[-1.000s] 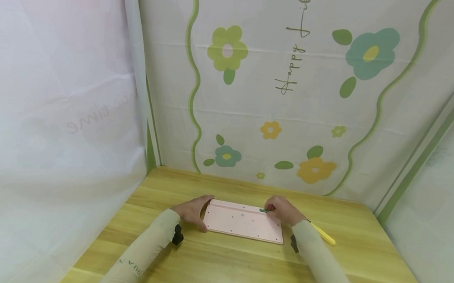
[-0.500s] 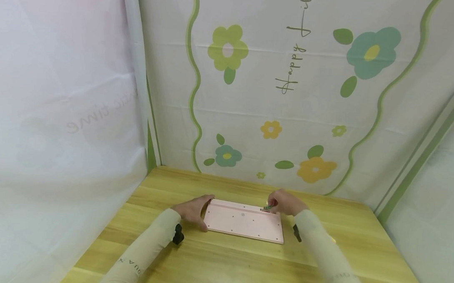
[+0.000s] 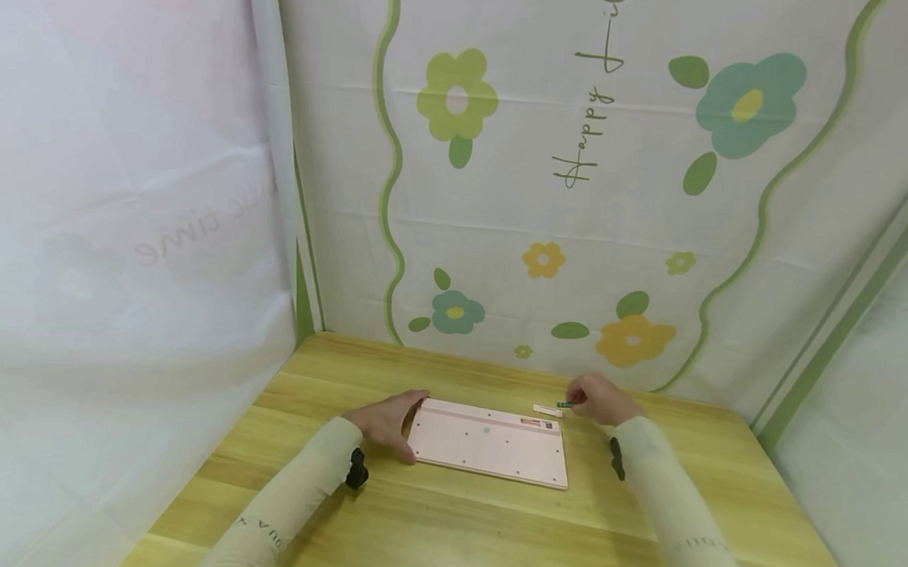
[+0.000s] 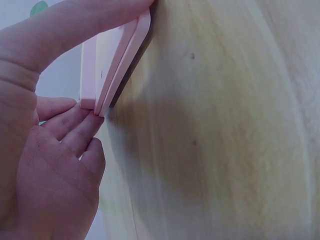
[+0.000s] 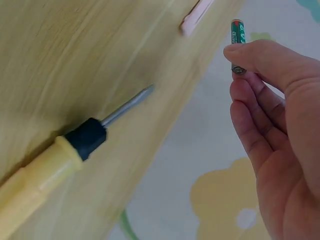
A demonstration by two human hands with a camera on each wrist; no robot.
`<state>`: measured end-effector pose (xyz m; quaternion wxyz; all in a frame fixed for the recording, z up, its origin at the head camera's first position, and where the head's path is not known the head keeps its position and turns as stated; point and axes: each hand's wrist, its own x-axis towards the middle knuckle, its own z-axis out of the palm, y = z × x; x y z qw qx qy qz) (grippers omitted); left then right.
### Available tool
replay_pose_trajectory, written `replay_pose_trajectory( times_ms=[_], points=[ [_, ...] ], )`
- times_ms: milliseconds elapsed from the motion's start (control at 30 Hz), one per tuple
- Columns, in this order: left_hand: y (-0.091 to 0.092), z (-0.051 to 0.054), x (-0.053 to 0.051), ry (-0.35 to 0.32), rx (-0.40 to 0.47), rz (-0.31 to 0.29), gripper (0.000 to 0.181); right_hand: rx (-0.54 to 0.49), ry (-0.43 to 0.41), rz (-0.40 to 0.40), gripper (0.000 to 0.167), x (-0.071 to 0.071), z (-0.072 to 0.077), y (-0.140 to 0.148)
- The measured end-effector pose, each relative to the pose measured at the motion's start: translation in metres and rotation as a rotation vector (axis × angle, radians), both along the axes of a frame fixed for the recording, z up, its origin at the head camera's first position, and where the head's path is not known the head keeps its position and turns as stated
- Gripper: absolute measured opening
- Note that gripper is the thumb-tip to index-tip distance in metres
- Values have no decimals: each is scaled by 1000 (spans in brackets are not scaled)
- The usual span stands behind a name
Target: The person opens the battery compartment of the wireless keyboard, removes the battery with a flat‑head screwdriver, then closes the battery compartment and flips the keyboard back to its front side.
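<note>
Around the work first: on the tabletop (image 3: 445, 525) we have a yellow-handled screwdriver (image 5: 47, 170), near the right hand (image 3: 598, 399), its shaft angled toward a narrow pink strip (image 3: 549, 410); in the head view the right sleeve (image 3: 675, 491) blocks most or all of it. The strip lies on the tabletop just beyond the far right part of the pink board (image 3: 486, 447).

The board lies flat around the middle of the tabletop, toward the far side, small dark dots spread over its upper face. The left hand (image 3: 385, 423) grips its left end, thumb at the near left corner, fingers at the far left corner. The right hand pinches a small green battery (image 5: 238, 35) between thumb and fingers, right of the strip and past the board's far right corner.

Container: one slot (image 3: 537, 423) uncovered in the board's far right part; reddish and dark marks inside, too small for us to tell what they are.

Writing: white lettering on the battery, which we can't read reliably. Far curtain (image 3: 494, 206) has "Happy" running sideways among flowers; left curtain (image 3: 159, 332) shows "time" mirrored. Left sleeve (image 3: 289, 495) carries dark letters, unclear.
</note>
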<state>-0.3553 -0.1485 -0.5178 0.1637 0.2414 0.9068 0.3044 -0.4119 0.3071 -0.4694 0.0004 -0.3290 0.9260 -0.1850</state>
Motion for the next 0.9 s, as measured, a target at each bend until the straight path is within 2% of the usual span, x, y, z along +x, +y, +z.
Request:
replay_pose_trajectory(
  times_ms=[233,400,667,900],
  points=[
    [0,0,-2,-1,7,-7,128,-17,4,-192,6,-6,-27,18],
    [1,0,-1,-1,8,-2,128,-55,-10,-276,7,-8,-42,26],
    [2,1,1,-3,4,19,127,-91,-111,-361,5,-13,-57,35],
    [1,2,3,-9,13,19,127,-114,-96,-348,3,-4,-53,29]
  ],
)
